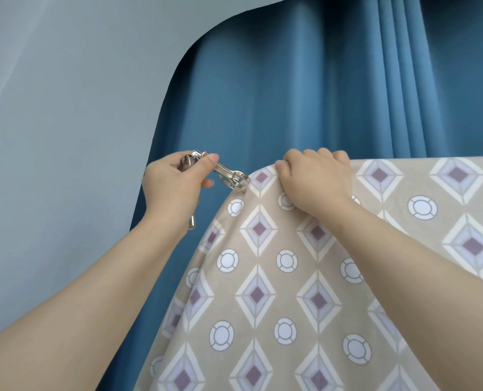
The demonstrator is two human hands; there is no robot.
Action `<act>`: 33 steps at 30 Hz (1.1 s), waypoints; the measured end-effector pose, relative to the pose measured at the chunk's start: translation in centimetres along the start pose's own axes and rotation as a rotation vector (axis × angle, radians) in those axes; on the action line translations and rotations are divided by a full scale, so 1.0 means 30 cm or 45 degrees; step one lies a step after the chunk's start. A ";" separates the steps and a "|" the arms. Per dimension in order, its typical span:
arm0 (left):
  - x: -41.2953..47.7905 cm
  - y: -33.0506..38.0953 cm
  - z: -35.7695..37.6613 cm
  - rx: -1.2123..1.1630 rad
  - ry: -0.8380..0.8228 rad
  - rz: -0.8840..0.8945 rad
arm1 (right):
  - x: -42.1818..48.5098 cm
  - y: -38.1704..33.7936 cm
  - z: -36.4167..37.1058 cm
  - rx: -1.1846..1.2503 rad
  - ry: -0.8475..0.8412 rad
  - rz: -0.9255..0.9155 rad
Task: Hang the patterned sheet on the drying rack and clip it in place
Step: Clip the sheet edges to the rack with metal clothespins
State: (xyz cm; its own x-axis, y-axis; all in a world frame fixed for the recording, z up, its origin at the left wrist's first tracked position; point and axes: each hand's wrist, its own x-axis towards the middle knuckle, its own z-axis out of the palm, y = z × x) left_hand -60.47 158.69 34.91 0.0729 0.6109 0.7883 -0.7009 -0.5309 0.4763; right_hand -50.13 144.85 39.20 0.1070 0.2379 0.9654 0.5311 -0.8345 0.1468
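Observation:
The patterned sheet (291, 277), beige with purple diamonds and white circles, hangs over the top of the drying rack, whose bar is hidden under the cloth. My right hand (316, 182) grips the sheet's top fold near its left end, fingers curled over the edge. My left hand (172, 184) pinches a metal clip (229, 176) between thumb and fingers. The clip's jaws touch the sheet's upper left corner. More metal clips (188, 162) are bunched in the same hand, and one hangs below the wrist (191, 221).
A blue pleated curtain (305, 94) hangs right behind the sheet. A pale grey wall (65, 108) fills the left side.

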 end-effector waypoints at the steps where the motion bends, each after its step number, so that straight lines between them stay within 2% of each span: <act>1: 0.007 -0.002 0.004 -0.008 -0.011 -0.010 | 0.001 0.005 -0.002 0.004 0.004 0.004; 12: 0.106 0.014 0.049 -0.070 -0.193 -0.146 | 0.014 0.015 -0.005 0.058 0.051 0.040; 17: 0.163 0.053 0.035 -0.080 -0.186 -0.011 | 0.022 0.012 -0.002 0.039 0.051 0.016; 21: 0.159 0.080 0.097 0.014 -0.374 0.039 | 0.026 0.018 -0.014 0.048 0.040 0.023; 26: 0.182 0.113 0.140 0.138 -0.486 0.061 | 0.023 0.032 -0.026 0.087 0.017 0.009; 33: 0.173 0.152 0.185 0.519 -0.836 0.088 | 0.030 0.025 -0.036 0.117 0.059 -0.016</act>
State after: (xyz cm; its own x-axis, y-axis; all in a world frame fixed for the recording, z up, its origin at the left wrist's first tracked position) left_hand -59.35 156.16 43.35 0.5335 0.1626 0.8300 -0.4120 -0.8071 0.4229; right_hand -50.54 143.91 40.41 0.0621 0.2233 0.9728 0.6074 -0.7818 0.1407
